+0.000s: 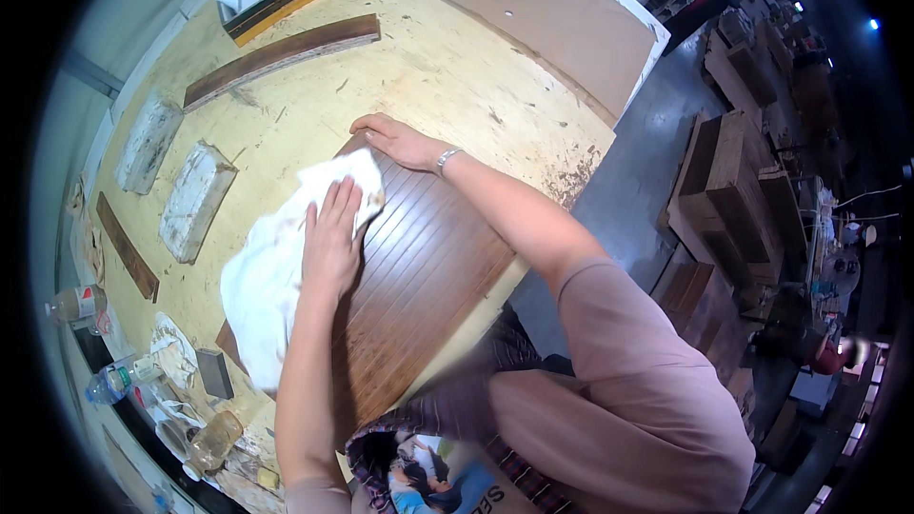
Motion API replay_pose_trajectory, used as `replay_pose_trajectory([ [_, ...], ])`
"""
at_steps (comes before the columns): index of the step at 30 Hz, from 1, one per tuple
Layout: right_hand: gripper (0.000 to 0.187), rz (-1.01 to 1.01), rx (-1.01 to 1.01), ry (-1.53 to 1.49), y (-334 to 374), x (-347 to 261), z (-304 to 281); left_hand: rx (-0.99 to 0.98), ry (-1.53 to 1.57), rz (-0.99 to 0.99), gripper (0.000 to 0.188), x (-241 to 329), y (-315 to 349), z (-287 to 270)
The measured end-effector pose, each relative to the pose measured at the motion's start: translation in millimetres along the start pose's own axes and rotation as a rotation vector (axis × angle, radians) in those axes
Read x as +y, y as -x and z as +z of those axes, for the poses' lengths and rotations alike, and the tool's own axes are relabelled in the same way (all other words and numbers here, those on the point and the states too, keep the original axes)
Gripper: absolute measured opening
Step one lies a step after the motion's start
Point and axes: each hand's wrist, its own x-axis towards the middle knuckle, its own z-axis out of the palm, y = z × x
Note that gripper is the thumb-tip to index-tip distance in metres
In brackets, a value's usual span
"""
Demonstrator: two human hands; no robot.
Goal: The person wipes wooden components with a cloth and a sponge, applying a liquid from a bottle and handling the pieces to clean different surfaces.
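A brown grooved wooden panel (428,247) lies on the pale worktable in front of me, its slats shining under the light. My left hand (333,238) rests flat on a crumpled white cloth (271,262), fingers stretched out and pressing it against the panel's left part. Some of the cloth hangs past the panel's left edge onto the table. At the far corner of the panel, my right hand (400,143) grips the edge with its fingers bent over it; a metal band circles that wrist.
On the table (447,67) lie a long curved wooden strip (286,57), a white block (197,202), a thin brown strip (128,246) and a dark grey block (215,374). Bottles (214,443) stand at the left edge. Stacked wooden pieces (733,200) occupy the floor right.
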Motion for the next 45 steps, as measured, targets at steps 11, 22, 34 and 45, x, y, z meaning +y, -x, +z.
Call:
replay_pose_trajectory([
  [11, 0.027, -0.033, 0.076, -0.018, 0.0, 5.8, 2.3, 0.065, -0.125, 0.002, 0.057, 8.0, -27.8, -2.6],
  [22, 0.028, 0.054, 0.081, -0.003, 3.8, -7.0, -3.8, 0.190, -0.176, 0.023, 0.041, 6.6, -58.6, -1.9],
  [34, 0.030, 0.087, 0.081, -0.016, 9.9, -12.6, -11.7, 0.139, -0.257, 0.019, 0.045, 10.1, -100.9, 3.1],
  [45, 0.035, 0.086, 0.072, 0.022, 10.3, -12.9, -9.8, 0.206, -0.274, 0.018, 0.043, 11.9, -90.3, 5.9],
])
